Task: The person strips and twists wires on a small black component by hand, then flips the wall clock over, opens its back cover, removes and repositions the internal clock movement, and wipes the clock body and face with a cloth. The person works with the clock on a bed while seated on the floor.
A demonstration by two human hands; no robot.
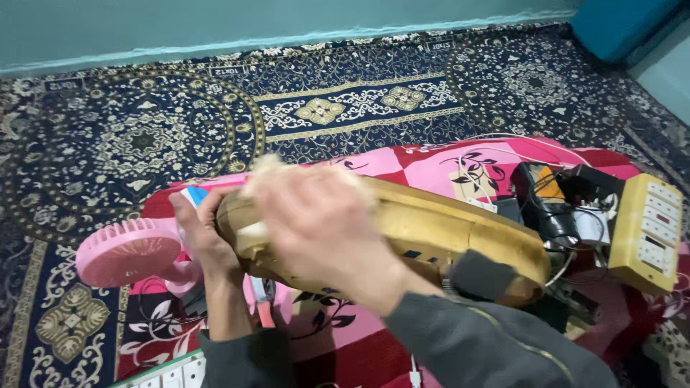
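1. My left hand grips the left end of a yellowish oval shell, fingers wrapped around its rim, centre-left of frame.
2. My right hand is blurred over the top of the shell, closed on a pale cloth that sticks out above the fingers; it presses on the shell's upper face.
3. Shell runs from centre-left to right of centre, tilted, right end lower.
4. Pink fan sits at left, just beside my left hand, round grille facing up.
5. Yellowish power strip at right edge, white sockets on its face.
6. Black parts and white wires lie between shell and strip.
7. All over a pink and red patterned blanket.
8. Dark patterned carpet fills the upper frame; teal wall along the top.
9. Both sleeves grey, bottom centre.
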